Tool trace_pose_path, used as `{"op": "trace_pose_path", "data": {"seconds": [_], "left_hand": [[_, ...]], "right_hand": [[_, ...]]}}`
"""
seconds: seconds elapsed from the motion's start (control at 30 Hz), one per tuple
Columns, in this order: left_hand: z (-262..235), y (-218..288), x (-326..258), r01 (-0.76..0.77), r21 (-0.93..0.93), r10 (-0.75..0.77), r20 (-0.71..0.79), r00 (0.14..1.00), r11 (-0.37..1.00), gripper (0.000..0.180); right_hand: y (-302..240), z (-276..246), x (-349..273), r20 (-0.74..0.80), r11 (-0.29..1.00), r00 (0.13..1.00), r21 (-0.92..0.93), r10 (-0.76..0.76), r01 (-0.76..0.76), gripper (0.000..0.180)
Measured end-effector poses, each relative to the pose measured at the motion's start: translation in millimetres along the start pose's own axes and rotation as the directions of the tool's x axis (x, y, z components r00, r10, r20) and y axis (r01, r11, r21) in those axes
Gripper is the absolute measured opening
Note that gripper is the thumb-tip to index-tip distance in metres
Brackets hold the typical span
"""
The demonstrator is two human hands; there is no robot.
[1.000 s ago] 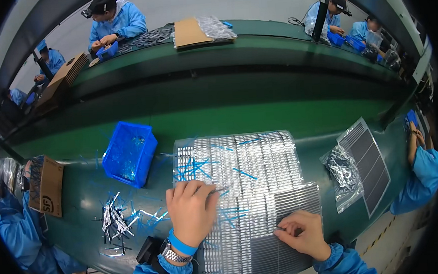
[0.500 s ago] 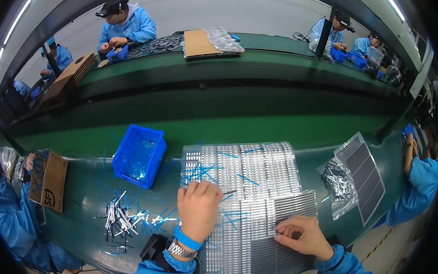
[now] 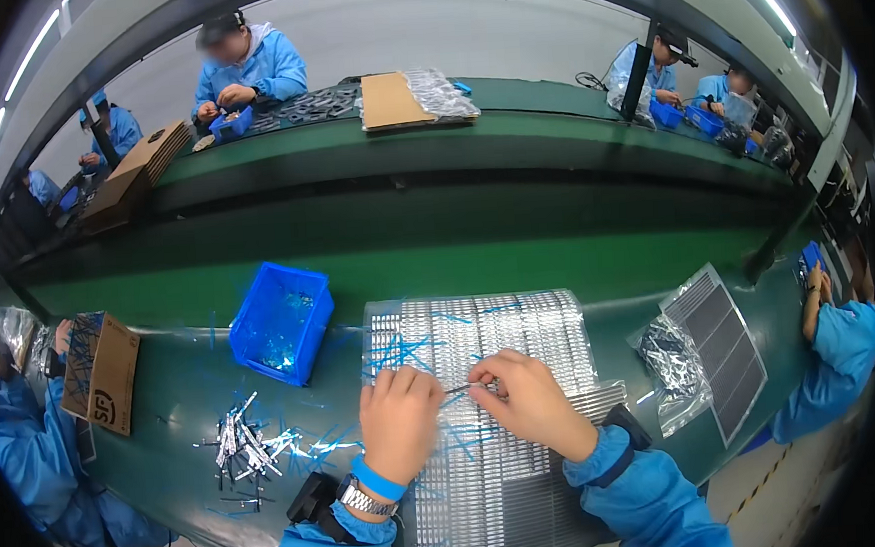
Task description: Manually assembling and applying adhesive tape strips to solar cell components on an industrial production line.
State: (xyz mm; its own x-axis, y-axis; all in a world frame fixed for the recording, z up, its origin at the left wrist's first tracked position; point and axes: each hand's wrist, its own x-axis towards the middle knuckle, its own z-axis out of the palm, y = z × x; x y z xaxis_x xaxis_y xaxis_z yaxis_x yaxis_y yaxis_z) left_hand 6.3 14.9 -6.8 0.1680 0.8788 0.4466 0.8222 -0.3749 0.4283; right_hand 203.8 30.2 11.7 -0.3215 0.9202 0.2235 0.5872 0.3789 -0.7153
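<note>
My left hand [image 3: 399, 426], closed, grips one end of a thin dark strip [image 3: 456, 389] in its fingertips. The fingertips of my right hand [image 3: 527, 400] pinch at the strip's other end. Both hands are over overlapping clear sheets [image 3: 541, 332] that carry rows of small silver strips; part of the lower sheet shows dark lines. Scattered on the upper sheet, beyond my left hand, lie thin blue film strips [image 3: 400, 353]. My fingers hide the ends of the held strip.
Left of the sheets are a pile of loose silver strips [image 3: 243, 444] and a blue bin [image 3: 321, 326] with small bits inside. A cardboard box [image 3: 113, 379] stands farther left. On the right, a clear bag of strips [image 3: 672, 369] touches a dark lined sheet [image 3: 728, 351]. Other people work around.
My right hand has moved left and up from the lower sheet to the dark strip at my left hand. My left hand stays nearly in place, still holding the strip.
</note>
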Motion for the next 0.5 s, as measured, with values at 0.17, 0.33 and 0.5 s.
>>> {"op": "trace_pose_path", "data": {"seconds": [0.17,0.33,0.5], "left_hand": [[1.7,-3.7,-1.3,0.007,0.016,-0.007,-0.007,1.000,1.000,0.006],[0.6,-8.4,-3.3,0.027,-0.049,-0.026,0.021,0.999,0.998,0.007],[-18.4,6.8,2.5,0.007,-0.244,-0.045,-0.152,0.987,0.970,0.027]], "right_hand": [[0.4,6.4,11.8,0.064,0.984,0.995,-0.169,0.075,-0.063,0.012],[0.3,5.4,16.4,0.091,0.988,0.993,-0.146,0.070,-0.056,0.011],[-12.0,-13.9,7.3,0.046,0.991,0.992,-0.077,0.114,-0.111,0.009]]}}
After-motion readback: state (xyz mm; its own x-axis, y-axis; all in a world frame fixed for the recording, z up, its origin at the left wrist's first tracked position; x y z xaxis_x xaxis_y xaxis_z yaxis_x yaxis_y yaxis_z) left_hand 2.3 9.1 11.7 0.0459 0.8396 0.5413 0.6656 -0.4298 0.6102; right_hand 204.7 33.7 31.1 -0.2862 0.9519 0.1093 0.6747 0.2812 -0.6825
